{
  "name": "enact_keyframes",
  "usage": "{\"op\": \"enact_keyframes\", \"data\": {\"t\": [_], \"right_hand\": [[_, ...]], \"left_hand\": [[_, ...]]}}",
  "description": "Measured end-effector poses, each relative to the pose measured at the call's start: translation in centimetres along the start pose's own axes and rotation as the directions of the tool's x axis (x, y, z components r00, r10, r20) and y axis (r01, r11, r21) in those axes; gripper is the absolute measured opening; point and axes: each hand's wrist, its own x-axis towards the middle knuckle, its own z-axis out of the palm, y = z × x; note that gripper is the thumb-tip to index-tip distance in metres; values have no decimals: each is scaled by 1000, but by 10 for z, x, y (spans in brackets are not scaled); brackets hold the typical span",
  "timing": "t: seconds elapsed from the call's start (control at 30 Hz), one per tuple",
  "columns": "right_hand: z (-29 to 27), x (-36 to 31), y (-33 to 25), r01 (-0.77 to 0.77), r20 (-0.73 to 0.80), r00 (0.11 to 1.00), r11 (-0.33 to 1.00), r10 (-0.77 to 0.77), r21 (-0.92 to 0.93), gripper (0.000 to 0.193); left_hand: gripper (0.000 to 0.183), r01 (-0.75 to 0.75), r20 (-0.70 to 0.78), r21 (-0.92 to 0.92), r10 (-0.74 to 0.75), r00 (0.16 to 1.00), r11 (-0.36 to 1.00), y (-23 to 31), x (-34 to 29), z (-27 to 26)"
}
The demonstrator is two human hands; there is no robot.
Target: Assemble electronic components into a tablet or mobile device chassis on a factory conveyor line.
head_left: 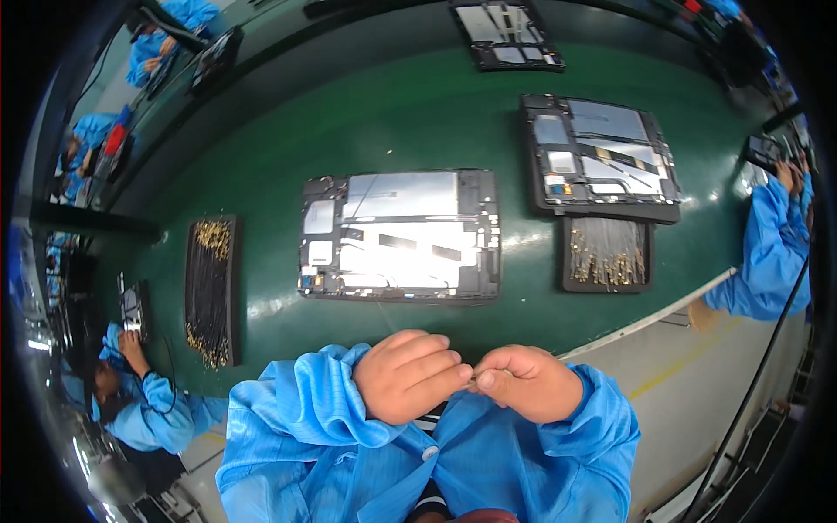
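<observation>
Close to my body at the bench's near edge, my left hand (411, 375) and my right hand (530, 382) meet at the fingertips. Both are closed in a pinch. Whatever lies between the fingers is too small and too covered to make out. Just beyond them an opened tablet (400, 234) lies flat, its silver battery panels, black frame and ribbon cables showing. Neither hand touches it. To the left stands a long dark tray (235, 288) of thin black cables (209, 288) with gold-coloured ends.
On the right, more opened tablets (602, 152) are stacked, overlapping a dark tray (606, 287) of thin grey cables (606, 248). Another opened tablet (506, 35) lies at the far side of the green bench (279, 166). Co-workers in blue sleeves (772, 235) work at both sides.
</observation>
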Motion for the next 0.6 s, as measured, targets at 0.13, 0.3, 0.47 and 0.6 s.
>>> {"op": "enact_keyframes", "data": {"t": [0.13, 0.3, 0.47, 0.6], "right_hand": [[-2, 20, 2, -150, 43, 988, 986, 147, 70, 20], [10, 54, 2, -24, -373, 913, 935, 165, 354, 35], [7, 82, -8, 395, -650, 751, 869, -118, 298, 42], [15, 87, 4, 400, -768, 437, 865, -469, -301, 38]], "left_hand": [[28, 102, 55, 141, -111, 992, 985, -3, -1, -9], [22, 235, -77, 382, -222, 972, 894, -25, -8, 0], [20, 338, 15, 317, -361, 932, 886, -50, -7, 9], [20, 355, 84, 279, -391, 917, 892, -50, -9, 4]]}}
